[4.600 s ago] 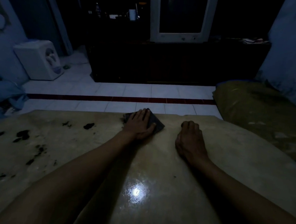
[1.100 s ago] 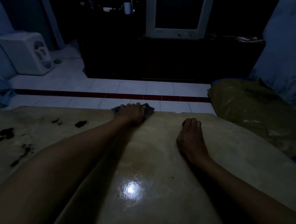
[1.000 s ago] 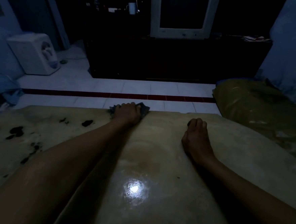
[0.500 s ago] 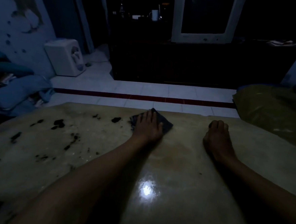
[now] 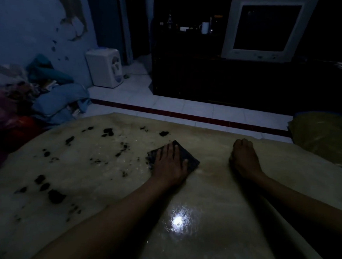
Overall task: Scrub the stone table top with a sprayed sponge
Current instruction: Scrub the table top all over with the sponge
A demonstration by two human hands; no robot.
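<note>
Beige stone table top (image 5: 229, 244) with black blotches; sponge (image 5: 190, 161) seemingly dark grey.

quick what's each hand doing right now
Left hand: open, fingers flat, pressing the dark sponge onto the stone table top.
Right hand: fingers curled under, holding nothing, resting on the table top.
</note>
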